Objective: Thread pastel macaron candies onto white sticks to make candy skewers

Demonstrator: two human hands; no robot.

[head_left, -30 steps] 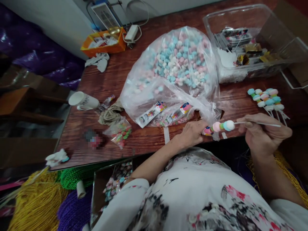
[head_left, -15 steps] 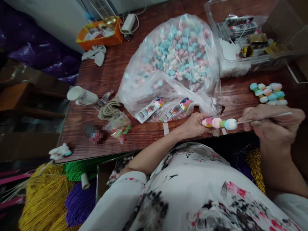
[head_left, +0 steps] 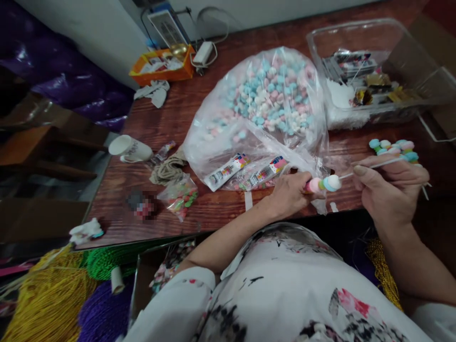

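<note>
Right of centre, the left hand [head_left: 290, 194] is closed on the candy row [head_left: 322, 184] (white end outward); the right hand [head_left: 395, 190] pinches a white stick [head_left: 386, 163] meeting that end.

Candy row [head_left: 322, 184], pink, green, blue, white, near table edge [head_left: 345, 207]; white stick [head_left: 386, 162] slanted at white end

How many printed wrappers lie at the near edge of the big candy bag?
2: the left wrapper and the right wrapper, beside the left hand. More may be hidden under the candy bag.
</note>
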